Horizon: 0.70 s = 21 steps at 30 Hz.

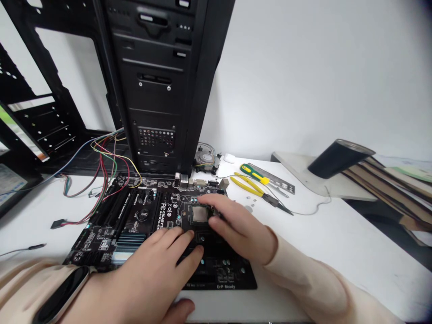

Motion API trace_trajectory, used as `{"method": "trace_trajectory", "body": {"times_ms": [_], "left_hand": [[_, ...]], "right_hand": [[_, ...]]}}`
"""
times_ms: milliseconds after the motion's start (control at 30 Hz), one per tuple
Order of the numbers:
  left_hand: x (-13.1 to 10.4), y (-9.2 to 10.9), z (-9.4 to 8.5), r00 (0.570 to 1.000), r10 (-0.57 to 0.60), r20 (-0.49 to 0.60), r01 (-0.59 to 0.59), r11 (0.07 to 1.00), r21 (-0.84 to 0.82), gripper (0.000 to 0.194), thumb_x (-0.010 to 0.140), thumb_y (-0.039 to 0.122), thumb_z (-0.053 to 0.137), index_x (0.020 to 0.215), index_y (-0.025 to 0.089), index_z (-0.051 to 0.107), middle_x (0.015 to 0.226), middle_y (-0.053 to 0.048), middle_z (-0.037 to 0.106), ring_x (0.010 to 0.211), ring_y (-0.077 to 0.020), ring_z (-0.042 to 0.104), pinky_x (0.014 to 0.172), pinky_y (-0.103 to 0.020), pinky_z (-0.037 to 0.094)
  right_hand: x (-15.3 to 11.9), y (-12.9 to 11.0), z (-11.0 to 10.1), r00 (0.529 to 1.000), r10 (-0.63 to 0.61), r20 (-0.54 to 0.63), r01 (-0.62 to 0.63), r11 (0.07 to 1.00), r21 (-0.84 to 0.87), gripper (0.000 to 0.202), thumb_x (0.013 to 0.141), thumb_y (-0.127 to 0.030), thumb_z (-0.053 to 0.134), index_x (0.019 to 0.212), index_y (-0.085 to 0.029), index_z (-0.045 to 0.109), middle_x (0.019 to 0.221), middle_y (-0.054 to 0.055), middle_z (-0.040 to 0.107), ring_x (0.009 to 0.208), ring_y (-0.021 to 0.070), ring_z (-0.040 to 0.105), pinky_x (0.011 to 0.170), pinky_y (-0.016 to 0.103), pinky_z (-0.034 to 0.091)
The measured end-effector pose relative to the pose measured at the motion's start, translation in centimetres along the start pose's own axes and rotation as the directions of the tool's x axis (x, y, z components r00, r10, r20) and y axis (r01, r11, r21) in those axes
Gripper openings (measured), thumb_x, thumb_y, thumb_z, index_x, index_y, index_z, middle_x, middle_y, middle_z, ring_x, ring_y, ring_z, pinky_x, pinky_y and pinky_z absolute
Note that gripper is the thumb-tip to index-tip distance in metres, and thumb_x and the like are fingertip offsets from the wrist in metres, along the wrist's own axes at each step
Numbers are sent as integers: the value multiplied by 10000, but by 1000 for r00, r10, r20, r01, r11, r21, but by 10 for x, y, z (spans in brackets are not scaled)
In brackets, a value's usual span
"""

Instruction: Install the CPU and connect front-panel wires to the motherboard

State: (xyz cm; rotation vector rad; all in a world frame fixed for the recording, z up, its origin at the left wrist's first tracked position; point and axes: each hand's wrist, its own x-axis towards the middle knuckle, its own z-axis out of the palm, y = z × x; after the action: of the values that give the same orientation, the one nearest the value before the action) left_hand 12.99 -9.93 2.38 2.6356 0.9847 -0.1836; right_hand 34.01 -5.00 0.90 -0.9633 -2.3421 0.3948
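I watch through one camera worn on the person's head, above the near edge of the bench (320, 225), facing forward and down. That edge runs along the bottom of my view, and the bench's right edge slants away at the side. The left hand (151, 270) and right hand (243, 225) sit close below the lens, over the motherboard (182, 211). Farther out, I look across to the bench's back edge, where the computer case (158, 96) rises out of view before the wall (320, 67).
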Motion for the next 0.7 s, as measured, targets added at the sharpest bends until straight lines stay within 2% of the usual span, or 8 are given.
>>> {"method": "trace_trajectory", "body": {"times_ms": [67, 100, 167, 300, 533, 700], "left_hand": [[0, 1, -1, 1000, -2, 19, 2, 1000, 5, 612, 831, 373, 512, 1392, 140, 436, 1451, -185, 403, 1309, -404, 375, 1051, -602, 322], [0, 1, -2, 1000, 0, 23, 0, 1000, 3, 609, 833, 373, 507, 1392, 140, 437, 1453, -183, 401, 1313, -403, 371, 1051, -601, 323], [-1, 2, -3, 999, 1, 33, -1, 1000, 9, 612, 820, 346, 520, 1388, 132, 442, 1446, -191, 408, 1308, -405, 377, 1045, -602, 332], [-1, 2, -4, 1000, 9, 3, -9, 1000, 17, 614, 788, 306, 548, 1369, 127, 465, 1427, -194, 433, 1282, -409, 411, 1028, -606, 353], [-1, -2, 6, 998, 30, -54, -29, 999, 27, 593, 835, 392, 511, 1371, 144, 458, 1425, -183, 437, 1272, -399, 416, 1024, -599, 354], [-5, -7, 16, 985, 69, -159, -61, 997, 55, 570, 865, 456, 472, 1352, 159, 479, 1392, -174, 476, 1236, -389, 451, 1005, -576, 377]], "right_hand": [[2, -1, -1, 989, 111, -93, -104, 992, 79, 227, 913, -207, 375, 1078, -189, 530, 843, 40, 686, 765, 152, 651, 703, 300, 535], [3, -2, -1, 981, 162, -109, -151, 983, 102, 218, 910, -192, 366, 1050, -198, 533, 711, 1, 655, 636, 133, 622, 624, 273, 518], [3, -3, -2, 973, 201, -110, -190, 976, 104, 214, 895, -175, 371, 1029, -204, 535, 582, -39, 584, 508, 119, 554, 546, 257, 476], [3, -4, -2, 978, 160, -130, -155, 987, 50, 220, 880, -174, 378, 1032, -199, 536, 590, -36, 563, 503, 119, 523, 536, 259, 434], [3, -3, -2, 968, 225, -116, -218, 974, 64, 178, 871, -151, 385, 1007, -197, 491, 533, -73, 460, 472, 97, 457, 485, 225, 355], [3, -4, -2, 983, 149, -104, -145, 988, 42, 208, 860, -107, 377, 1024, -192, 475, 543, -73, 466, 470, 94, 442, 479, 226, 344]]}}
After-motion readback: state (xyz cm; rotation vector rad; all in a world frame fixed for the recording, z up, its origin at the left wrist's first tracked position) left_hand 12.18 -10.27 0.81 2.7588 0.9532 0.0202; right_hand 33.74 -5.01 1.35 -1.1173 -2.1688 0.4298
